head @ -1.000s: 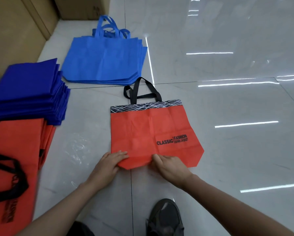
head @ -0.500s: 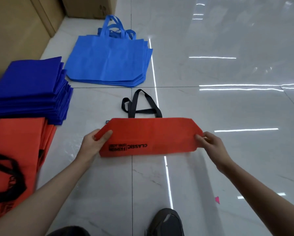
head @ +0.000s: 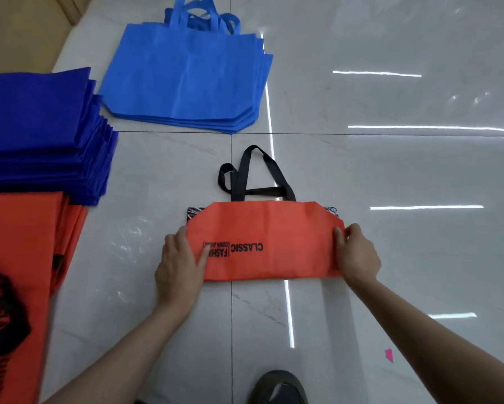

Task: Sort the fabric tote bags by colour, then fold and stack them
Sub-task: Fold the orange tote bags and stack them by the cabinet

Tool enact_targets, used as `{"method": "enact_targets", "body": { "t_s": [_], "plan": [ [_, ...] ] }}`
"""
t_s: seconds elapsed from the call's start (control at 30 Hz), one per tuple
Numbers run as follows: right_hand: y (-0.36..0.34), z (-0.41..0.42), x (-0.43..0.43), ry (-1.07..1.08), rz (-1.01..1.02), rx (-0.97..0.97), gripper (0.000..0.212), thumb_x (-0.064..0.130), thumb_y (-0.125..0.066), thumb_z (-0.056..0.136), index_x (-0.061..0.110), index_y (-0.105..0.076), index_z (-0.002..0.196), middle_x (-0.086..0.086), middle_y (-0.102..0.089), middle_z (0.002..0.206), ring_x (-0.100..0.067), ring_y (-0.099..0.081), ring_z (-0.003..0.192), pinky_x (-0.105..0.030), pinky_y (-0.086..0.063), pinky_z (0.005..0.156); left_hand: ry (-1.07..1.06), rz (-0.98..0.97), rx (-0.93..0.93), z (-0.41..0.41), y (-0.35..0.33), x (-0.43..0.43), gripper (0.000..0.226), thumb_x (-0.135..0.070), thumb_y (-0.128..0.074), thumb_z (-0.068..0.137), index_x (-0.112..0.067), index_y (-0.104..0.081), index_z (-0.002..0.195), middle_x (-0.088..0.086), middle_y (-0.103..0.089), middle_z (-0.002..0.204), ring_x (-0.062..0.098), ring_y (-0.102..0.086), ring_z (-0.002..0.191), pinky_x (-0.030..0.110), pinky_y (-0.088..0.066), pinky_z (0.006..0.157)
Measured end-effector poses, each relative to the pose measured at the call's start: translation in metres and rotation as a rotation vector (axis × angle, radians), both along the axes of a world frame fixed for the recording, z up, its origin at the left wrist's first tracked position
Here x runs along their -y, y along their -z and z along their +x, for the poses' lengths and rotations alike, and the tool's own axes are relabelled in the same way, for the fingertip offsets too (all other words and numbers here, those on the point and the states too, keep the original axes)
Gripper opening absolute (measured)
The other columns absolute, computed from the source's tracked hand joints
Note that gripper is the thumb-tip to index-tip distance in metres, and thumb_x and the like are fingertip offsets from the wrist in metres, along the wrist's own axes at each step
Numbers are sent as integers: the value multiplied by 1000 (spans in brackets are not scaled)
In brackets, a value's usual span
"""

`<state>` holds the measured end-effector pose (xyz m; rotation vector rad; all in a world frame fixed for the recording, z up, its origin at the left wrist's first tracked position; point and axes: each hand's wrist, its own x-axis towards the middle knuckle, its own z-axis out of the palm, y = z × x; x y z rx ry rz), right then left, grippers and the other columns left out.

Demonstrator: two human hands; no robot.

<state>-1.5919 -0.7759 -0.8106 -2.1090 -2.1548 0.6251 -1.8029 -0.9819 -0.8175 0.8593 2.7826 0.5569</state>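
Lying mid-frame on the glossy pale tiled floor, an orange non-woven fabric tote bag, folded bottom-up into a wide band, upside-down black "CLASSIC" print showing, black strap handles spilling out beyond its far edge. Pinning its left end, the left hand, fingers flat on the floor beside the bag and thumb laid over the cloth. Gripping its right end, the right hand, thumb on top and fingers curled at the edge, apparently pinching the doubled layers. Looking thin, light and soft here, yet papery enough to keep a crease; likely sliding easily on such a shiny floor, so holding both short ends and pressing flat along the fold seeming the sound approach. Waiting loose, those handles, probably needing tucking in before any further fold. Sitting at upper centre, a stack of unfolded bright blue tote bags, loops pointing away. Piling up at the left edge, folded dark blue fabric bags; below them, at lower left, orange totes with black handles. Poking in at the bottom edge, a dark shoe; lying at lower right, a small pink scrap. Crowding the folding spot: nothing, every stack well apart from the bag.
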Motion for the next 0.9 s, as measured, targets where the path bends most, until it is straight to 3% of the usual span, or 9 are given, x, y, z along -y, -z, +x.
{"method": "enact_targets", "body": {
  "t_s": [0.1, 0.2, 0.3, 0.37, 0.43, 0.5, 0.6, 0.8, 0.9],
  "plan": [
    [8, -8, 12, -92, 282, 69, 26, 23, -52, 91, 3, -53, 108, -21, -57, 105, -40, -55, 95, -41, -36, 74, 344, 1, -275, 5, 11, 0, 67, -4, -65, 74, -9, -43, 137, 18, -42, 135, 33, -42, 124, 53, -36, 101],
    [15, -33, 30, -403, 511, 10, 43, 24, -53, 84, 4, -53, 122, -23, -53, 127, -40, -50, 112, -44, -28, 96, 475, 8, -223, -3, 13, -10, 72, -7, -47, 72, -15, -37, 143, 11, -27, 151, 25, -23, 140, 48, -21, 113],
    [13, -83, 50, -664, 436, -83, 49, 35, -39, 92, 16, -45, 137, -13, -39, 146, -31, -31, 134, -46, -16, 111, 483, -37, -157, -10, 13, -19, 62, -23, -34, 78, -12, -44, 138, 8, -41, 145, 24, -32, 137, 45, -25, 112],
    [18, -111, 59, -758, 339, -79, 51, 39, -35, 94, 21, -42, 141, -8, -36, 150, -30, -29, 138, -50, -19, 112, 455, -45, -160, -13, 16, -19, 51, -26, -35, 85, -9, -53, 129, 9, -57, 127, 27, -49, 123, 44, -33, 105],
    [31, -121, 69, -865, 283, -29, 51, 40, -34, 94, 23, -42, 142, -4, -37, 150, -29, -32, 138, -54, -26, 109, 440, -53, -196, -14, 22, -15, 46, -29, -35, 90, -10, -55, 127, 10, -59, 116, 29, -55, 111, 43, -35, 100],
    [42, -121, 77, -906, 261, 3, 50, 40, -34, 94, 24, -43, 141, -2, -39, 149, -27, -34, 138, -54, -29, 108, 444, -83, -205, -16, 29, -10, 48, -34, -34, 93, -14, -50, 134, 10, -51, 131, 28, -46, 125, 45, -29, 105],
    [47, -114, 76, -929, 252, 9, 50, 42, -33, 95, 28, -39, 143, 0, -35, 151, -24, -29, 140, -48, -22, 112, 448, -136, -176, -17, 35, -8, 53, -39, -30, 93, -20, -38, 142, 8, -30, 152, 23, -25, 141, 45, -19, 111],
    [40, -61, 25, -813, 231, 94, 53, 48, -20, 97, 35, -21, 149, 11, -19, 156, -25, -16, 145, -41, -3, 114, 444, -167, -163, -16, 35, -9, 55, -42, -27, 93, -23, -35, 144, 7, -24, 154, 22, -21, 142, 46, -20, 112],
    [34, -62, 18, -785, 264, -84, 49, 43, -34, 96, 23, -39, 141, 1, -38, 148, -28, -33, 136, -39, -17, 112, 445, -170, -165, -16, 34, -9, 54, -42, -28, 93, -23, -37, 143, 6, -27, 153, 23, -24, 141, 45, -19, 112]
  ]
}}
